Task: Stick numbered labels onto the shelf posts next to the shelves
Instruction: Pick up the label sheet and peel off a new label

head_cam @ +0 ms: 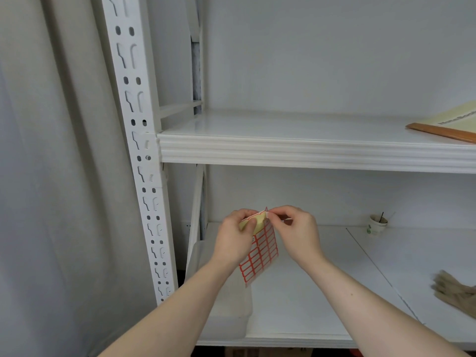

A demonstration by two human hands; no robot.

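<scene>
A sheet of red-bordered white labels [260, 253] hangs in front of the lower shelf. My left hand [234, 238] grips its folded top, where the yellowish backing shows. My right hand [293, 230] pinches a single label [266, 213] at the sheet's top edge, partly lifted off. The white perforated shelf post [140, 150] runs down the left side, to the left of both hands. It meets the upper shelf [309, 150] at mid-height. I see no label on the post.
A wooden-edged board [445, 124] lies on the upper shelf at right. On the lower shelf [322, 292] stand a paper cup [376, 224] with a stick, a beige glove [456, 292] at far right and a translucent plastic box [224, 305]. A grey curtain [51, 176] hangs at left.
</scene>
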